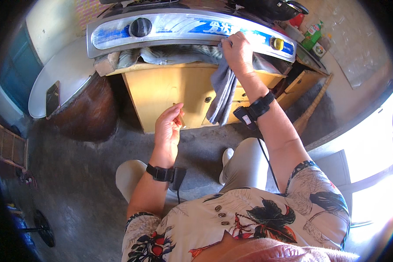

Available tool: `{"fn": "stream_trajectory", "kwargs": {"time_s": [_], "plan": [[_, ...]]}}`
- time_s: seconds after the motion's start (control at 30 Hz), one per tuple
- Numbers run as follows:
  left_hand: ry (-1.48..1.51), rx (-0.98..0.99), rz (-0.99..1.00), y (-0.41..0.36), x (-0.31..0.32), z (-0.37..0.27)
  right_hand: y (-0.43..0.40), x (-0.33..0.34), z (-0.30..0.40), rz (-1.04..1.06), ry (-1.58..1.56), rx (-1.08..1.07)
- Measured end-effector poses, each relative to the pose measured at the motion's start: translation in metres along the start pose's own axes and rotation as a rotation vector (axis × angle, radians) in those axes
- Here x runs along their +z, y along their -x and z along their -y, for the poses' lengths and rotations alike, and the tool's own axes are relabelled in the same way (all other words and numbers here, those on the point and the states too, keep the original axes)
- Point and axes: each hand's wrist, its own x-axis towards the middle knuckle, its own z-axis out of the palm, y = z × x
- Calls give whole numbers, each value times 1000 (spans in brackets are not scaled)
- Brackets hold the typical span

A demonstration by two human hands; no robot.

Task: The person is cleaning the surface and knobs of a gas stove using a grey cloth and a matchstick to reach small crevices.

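Observation:
My right hand (238, 54) presses a bunched grey cloth (221, 90) to the lower edge of a gas stove's front panel (173, 28). The rest of the cloth hangs down in front of the cabinet. A black knob (140, 27) sits at the panel's left end and a yellow knob (277, 44) at its right. My left hand (169, 124) is raised below the stove, apart from it. Between its thumb and fingers is a thin tan stick (182, 120) with a pale end, possibly a cigarette.
The stove rests over a yellow wooden cabinet (160, 95), with a brick (106, 64) under its left side. A phone (53, 98) lies on a round white lid (44, 88) at left. A black pan (275, 11) and a green bottle (311, 35) are at upper right. A broom (309, 111) leans beside the cabinet.

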Motion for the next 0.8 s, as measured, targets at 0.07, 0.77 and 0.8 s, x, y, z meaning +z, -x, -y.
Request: {"fn": "stream_trajectory", "kwargs": {"time_s": [0.07, 0.77, 0.8], "plan": [[26, 6, -27, 1, 8, -1, -2, 6, 7, -5, -30, -25], [29, 133, -62, 12, -3, -22, -8, 65, 142, 130, -210, -134], [1, 162, -60, 6, -3, -19, -6, 73, 147, 241, -91, -180]]}}
